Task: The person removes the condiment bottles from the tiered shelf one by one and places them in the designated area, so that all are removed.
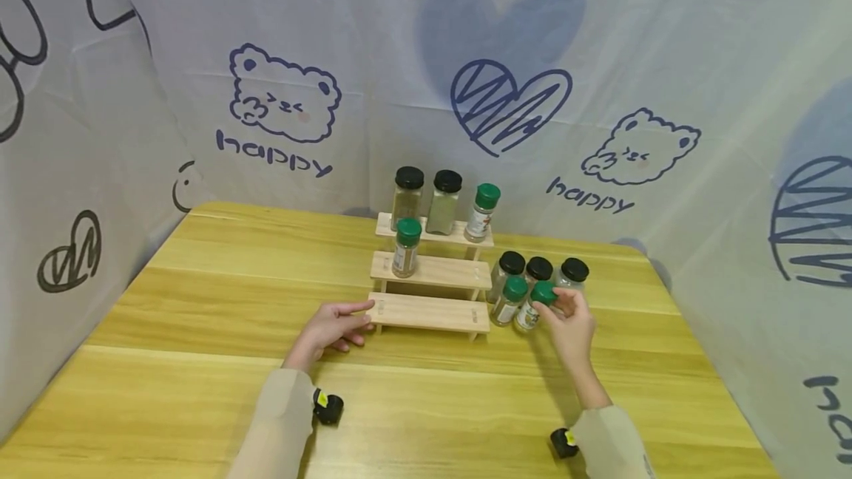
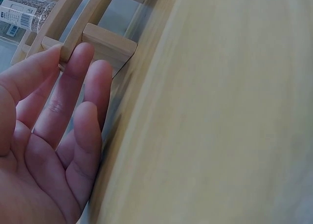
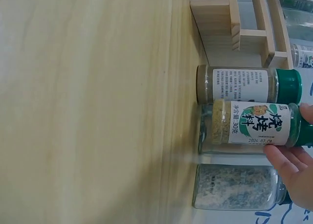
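Observation:
My right hand [image 1: 572,324] grips a spice jar [image 3: 254,122] by its green cap, thumb on one side and fingers on the other. The jar has a white printed label and stands upright at the front of a group right of the rack. Beside it is another green-capped jar [image 3: 239,85]. My left hand [image 1: 336,325] pinches the left end of the lowest step of a three-step wooden rack [image 1: 426,312] between thumb and fingers; its other fingers are loosely bent near the tabletop.
Two black-capped jars [image 1: 442,205] and a green-capped jar [image 1: 481,214] stand on the top step. One green-capped jar [image 1: 405,251] is at the left of the middle step. Several black-capped jars [image 1: 574,270] stand behind the held one. A printed cloth [image 1: 399,94] hangs behind the wooden table [image 1: 220,301].

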A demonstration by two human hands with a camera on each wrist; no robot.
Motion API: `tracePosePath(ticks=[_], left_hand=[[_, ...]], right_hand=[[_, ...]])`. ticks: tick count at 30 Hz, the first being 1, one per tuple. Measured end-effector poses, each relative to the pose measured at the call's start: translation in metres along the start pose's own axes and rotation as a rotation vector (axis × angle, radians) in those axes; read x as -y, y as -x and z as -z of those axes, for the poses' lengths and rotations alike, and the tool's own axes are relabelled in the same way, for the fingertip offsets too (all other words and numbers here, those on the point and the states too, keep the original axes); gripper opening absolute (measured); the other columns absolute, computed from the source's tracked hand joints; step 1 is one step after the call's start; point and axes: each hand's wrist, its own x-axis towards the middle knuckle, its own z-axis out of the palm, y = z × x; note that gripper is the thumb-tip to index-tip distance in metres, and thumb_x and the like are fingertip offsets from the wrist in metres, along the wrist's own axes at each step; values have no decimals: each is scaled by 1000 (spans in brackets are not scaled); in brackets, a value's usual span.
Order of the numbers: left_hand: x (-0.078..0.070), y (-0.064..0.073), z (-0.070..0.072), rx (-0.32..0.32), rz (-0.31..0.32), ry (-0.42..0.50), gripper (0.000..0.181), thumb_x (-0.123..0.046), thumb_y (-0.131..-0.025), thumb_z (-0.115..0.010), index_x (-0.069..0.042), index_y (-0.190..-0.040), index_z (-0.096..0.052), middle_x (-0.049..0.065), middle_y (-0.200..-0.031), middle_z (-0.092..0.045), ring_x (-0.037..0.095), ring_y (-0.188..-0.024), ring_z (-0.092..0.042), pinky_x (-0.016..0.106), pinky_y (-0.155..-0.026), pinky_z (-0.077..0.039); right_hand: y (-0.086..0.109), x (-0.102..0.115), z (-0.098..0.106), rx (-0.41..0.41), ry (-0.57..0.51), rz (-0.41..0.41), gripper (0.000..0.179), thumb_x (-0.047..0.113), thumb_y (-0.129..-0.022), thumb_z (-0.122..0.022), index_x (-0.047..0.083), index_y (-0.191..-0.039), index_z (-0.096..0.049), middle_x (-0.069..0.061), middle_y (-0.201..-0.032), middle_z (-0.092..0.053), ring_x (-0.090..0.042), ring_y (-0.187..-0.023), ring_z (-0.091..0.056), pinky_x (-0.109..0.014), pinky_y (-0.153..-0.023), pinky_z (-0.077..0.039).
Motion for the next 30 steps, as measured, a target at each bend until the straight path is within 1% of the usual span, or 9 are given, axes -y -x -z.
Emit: tracePosePath(ticks=[7,10,16,20,22,24,28,30], left_hand=[[0,1,1,11,-5,3,42,-18,-85,-61,-7,-125,-52,13,-97,-66,15,-59,-61,21,-43,-45],[-1,2,1,14,-10,5,43,-18,-85,-61,-6,-125,-51,14,-97,-65,15,-59,-61,21,-43,-44],[0,2,1,16,-12,5,43,-19,-85,-61,-6,-125,-51,14,-97,-65,15,-59,-61,21,-43,-45],[1,1,0,11,-13,7,42,-18,-85,-61,-7,-124,-52,13,-96,-66,15,-59,-61,21,-44,-45],[1,0,0,6,-12,10,41,-18,-85,-61,-7,-124,-53,13,-95,-66,15,-59,-61,21,-44,-45],[2,0,0,7,-13,8,41,-18,-85,-61,-7,-124,-52,13,-95,-66,15,-59,-61,21,-44,-45],[3,-1,0,5,-10,7,41,-18,-85,-61,-7,-124,-53,13,-96,-66,15,-59,-61,21,-44,-45],[3,-1,0,7,-14,6,41,-19,-85,-61,-7,-124,-52,13,-96,-66,15,-59,-61,21,-44,-45]], right_hand=[[1,-5,-2,10,-18,-69,34,-21,-66,-66,-20,-95,-47,-34,-92,-55,-6,-77,-55,-12,-68,-47],[0,-7,-2,5,-21,-82,34,-21,-66,-66,-20,-94,-47,-34,-92,-55,-7,-77,-55,-12,-68,-47],[0,-8,-2,1,-23,-86,33,-21,-66,-65,-21,-93,-47,-34,-91,-55,-5,-75,-55,-11,-67,-47],[1,-10,-2,3,-8,-61,33,-22,-66,-65,-21,-93,-47,-34,-90,-54,-4,-74,-55,-11,-66,-47],[0,-14,-2,6,-4,-48,33,-21,-66,-66,-21,-93,-47,-34,-90,-55,-4,-74,-55,-11,-65,-47],[0,-23,-1,8,-16,-42,35,-20,-65,-67,-20,-94,-48,-33,-91,-55,-3,-74,-54,-10,-65,-46],[-1,-41,-1,24,-7,-61,38,-17,-67,-68,-16,-98,-47,-29,-94,-56,1,-77,-53,-10,-66,-46],[-1,-45,-1,36,13,-68,39,-16,-68,-68,-15,-100,-47,-27,-95,-56,2,-78,-53,-10,-67,-46]])
